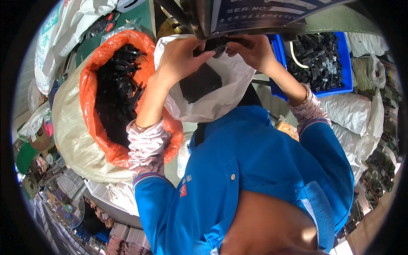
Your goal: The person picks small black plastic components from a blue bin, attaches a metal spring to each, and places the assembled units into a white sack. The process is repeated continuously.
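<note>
My left hand (183, 58) and my right hand (251, 52) are close together under the front of a machine (259, 19). Between them is a small black part (218, 46), pinched by the fingers of both hands. The machine's lower edge partly hides it, so its exact kind does not show. Just below my hands gapes a white plastic bag (231, 95) with dark contents. An orange plastic liner (88, 91), full of black plastic pieces (121, 80), stands left of my left forearm. Beyond my right wrist is a blue bin (347, 63) holding many small black parts (316, 55).
The orange liner sits inside a pale woven sack (63, 127). White sacks (346, 112) are stacked at the right, below the blue bin. At the lower left stands a wire-caged fan (63, 202). A green surface (138, 23) with black pieces lies at the upper left.
</note>
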`<state>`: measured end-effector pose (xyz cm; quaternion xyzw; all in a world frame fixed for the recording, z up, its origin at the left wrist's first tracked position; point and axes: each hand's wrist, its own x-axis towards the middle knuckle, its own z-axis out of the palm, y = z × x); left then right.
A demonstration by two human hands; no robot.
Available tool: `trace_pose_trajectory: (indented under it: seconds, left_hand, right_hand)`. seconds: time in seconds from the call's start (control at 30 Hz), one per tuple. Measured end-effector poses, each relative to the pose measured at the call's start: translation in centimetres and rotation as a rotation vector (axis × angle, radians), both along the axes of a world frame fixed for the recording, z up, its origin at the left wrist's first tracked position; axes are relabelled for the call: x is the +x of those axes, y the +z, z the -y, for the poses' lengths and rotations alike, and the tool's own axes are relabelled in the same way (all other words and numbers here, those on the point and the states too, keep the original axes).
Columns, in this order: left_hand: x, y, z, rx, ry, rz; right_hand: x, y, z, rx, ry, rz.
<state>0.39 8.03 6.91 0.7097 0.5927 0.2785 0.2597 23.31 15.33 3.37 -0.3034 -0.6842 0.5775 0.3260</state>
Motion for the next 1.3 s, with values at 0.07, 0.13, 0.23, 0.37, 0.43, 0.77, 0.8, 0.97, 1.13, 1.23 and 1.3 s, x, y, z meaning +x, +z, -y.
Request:
trace_pose_trajectory:
  seconds: [0.07, 0.13, 0.23, 0.37, 0.43, 0.77, 0.8, 0.97, 1.13, 1.23, 1.3]
  left_hand:
    - [-0.4, 0.0, -0.1, 0.084, -0.045, -0.013]
    - [-0.3, 0.1, 0.8, 0.232, -0.046, 0.015]
    - [-0.8, -0.1, 1.7, 0.086, -0.009, 0.107]
    - [-0.4, 0.0, 1.6, 0.127, -0.005, 0.095]
    - [-0.4, 0.6, 1.6, 0.009, 0.037, 0.074]
    - [0.1, 0.2, 2.4, 0.17, 0.052, 0.025]
    - [0.9, 0.0, 2.6, 0.232, 0.066, 0.025]
    - [1.0, -4.8, 7.3, 0.494, 0.189, -0.181]
    - [-7.1, -8.9, 11.8, -0.057, 0.773, -0.185]
    - [-13.8, -14.1, 15.3, -0.146, 0.751, -0.69]
    - [-15.4, -16.3, 17.0, -0.212, 0.68, -0.782]
  right_hand:
    - [0.0, 0.1, -0.5, 0.021, 0.009, 0.043]
    - [0.1, 0.2, -0.6, 0.008, 0.037, 0.081]
    - [0.5, 0.5, -1.4, -0.081, 0.114, 0.047]
    - [1.4, -7.5, -8.6, 0.834, 0.201, 0.61]
    - [0.0, -7.8, -9.5, 1.238, 0.203, 1.018]
    - [-1.3, -10.5, -9.4, 1.219, 0.077, 0.993]
    - [-1.1, -11.8, -10.4, 1.162, 0.101, 0.972]
    - [-4.3, -9.5, -9.7, 1.058, 0.25, 1.498]
    - [-2.0, -14.7, -13.8, 0.849, -0.067, 0.853]
    - [-1.8, -16.1, -15.0, 1.114, -0.082, 0.761]
    - [-1.9, -14.8, -13.6, 1.288, -0.055, 0.922]
